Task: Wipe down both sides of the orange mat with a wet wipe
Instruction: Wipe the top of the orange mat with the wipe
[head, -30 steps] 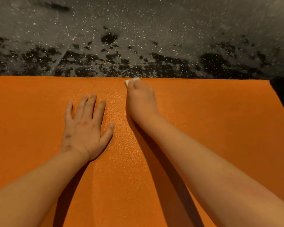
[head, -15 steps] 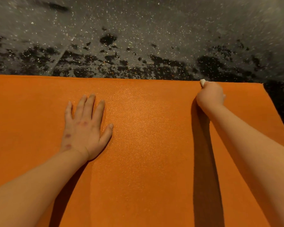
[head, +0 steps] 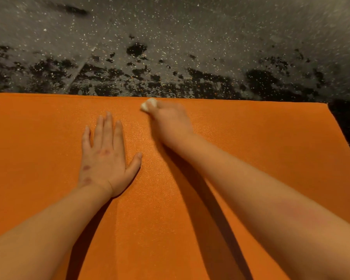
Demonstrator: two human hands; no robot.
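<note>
The orange mat (head: 251,138) lies flat and fills the lower part of the view. My left hand (head: 106,158) rests palm down on it with fingers straight and spread. My right hand (head: 170,122) grips a small balled white wet wipe (head: 149,104) and holds it against the mat at its far edge, just right of my left fingertips. The right hand is blurred. Most of the wipe is hidden inside the fist.
Beyond the mat's far edge lies a dark speckled floor (head: 190,47) with black wet-looking patches. The mat's right edge (head: 340,142) runs diagonally at the far right, with dark floor past it.
My right hand with the wipe swept right along the far edge, then came back left to near the middle. My left hand has stayed in place.
</note>
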